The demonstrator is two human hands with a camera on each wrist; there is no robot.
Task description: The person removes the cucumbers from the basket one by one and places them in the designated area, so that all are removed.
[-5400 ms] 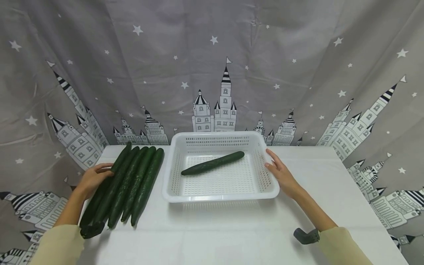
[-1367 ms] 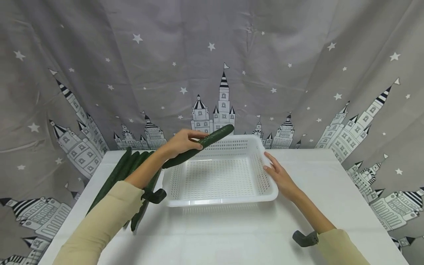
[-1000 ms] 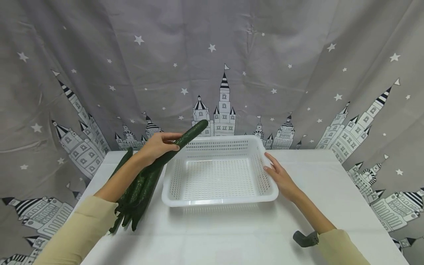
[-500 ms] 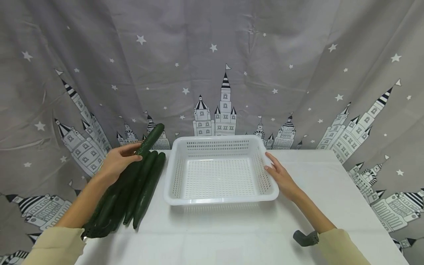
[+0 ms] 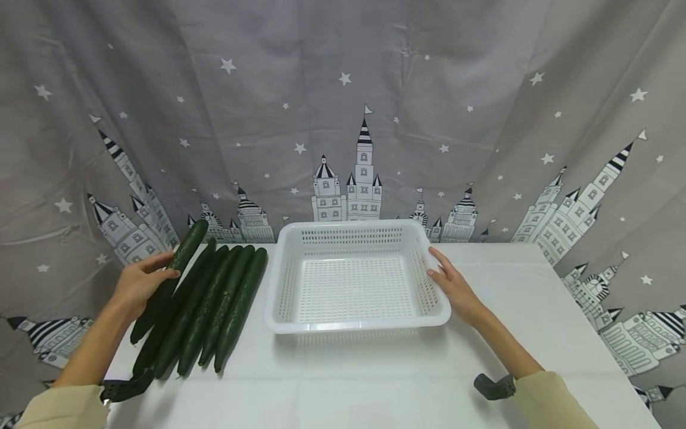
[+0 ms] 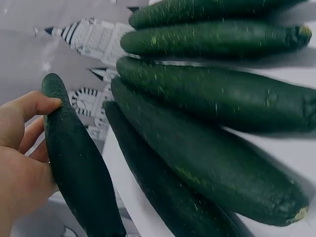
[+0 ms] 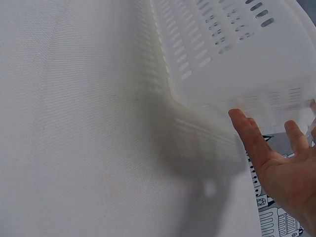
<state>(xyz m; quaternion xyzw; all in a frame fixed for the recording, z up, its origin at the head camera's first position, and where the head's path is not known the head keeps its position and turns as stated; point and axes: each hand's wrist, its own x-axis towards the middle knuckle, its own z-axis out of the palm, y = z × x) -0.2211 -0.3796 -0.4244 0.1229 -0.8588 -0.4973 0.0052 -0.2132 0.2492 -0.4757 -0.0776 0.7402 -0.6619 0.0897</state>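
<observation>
At the far left in the head view, my left hand (image 5: pixel 140 281) grips a dark green cucumber (image 5: pixel 184 247), thumb and fingers on either side near its upper end. That cucumber (image 6: pixel 79 163) slants over the left edge of a row of several more cucumbers (image 5: pixel 214 310), lying side by side on the table. A white perforated plastic basket (image 5: pixel 354 327) stands in the middle with nothing in it. My right hand (image 5: pixel 455 286) touches its right side with extended fingers. In the right wrist view, the thumb (image 7: pixel 242 123) points at the basket wall (image 7: pixel 237 79), the other fingers spread behind.
The white table (image 5: pixel 343 381) ends at the back against a grey curtain (image 5: pixel 343 47) printed with stars and castles. Dark wrist-worn devices sit at both cuffs, the left one (image 5: pixel 125 387) close to the cucumbers' near ends.
The cucumber that lay in the basket earlier has been lifted out. My left hand has carried it left, across to the row's outer side. My right hand has stayed at the basket.
</observation>
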